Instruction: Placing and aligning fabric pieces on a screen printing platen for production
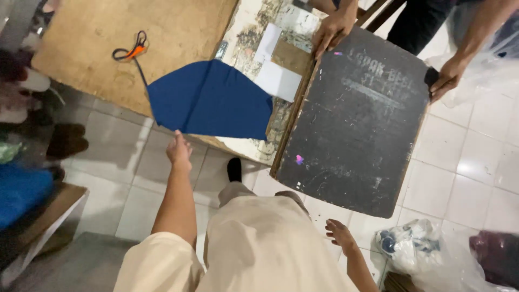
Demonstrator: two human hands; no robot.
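Blue cloth (211, 100), one piece, edge pinched by left hand (179, 151); right hand (340, 233) open, empty

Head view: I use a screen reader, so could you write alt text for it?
The left hand grips the lower edge of a dark blue cloth on a worn table, while the right hand hangs open by the leg. Another person's hands hold a large black board; orange-handled scissors lie nearby.

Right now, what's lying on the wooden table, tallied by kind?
Blue fabric piece: 1
Scissors with orange-and-black handles: 1
White paper sheets: 2
Brown cardboard piece: 1
Total: 5
Left hand reaches the fabric's lower edge.
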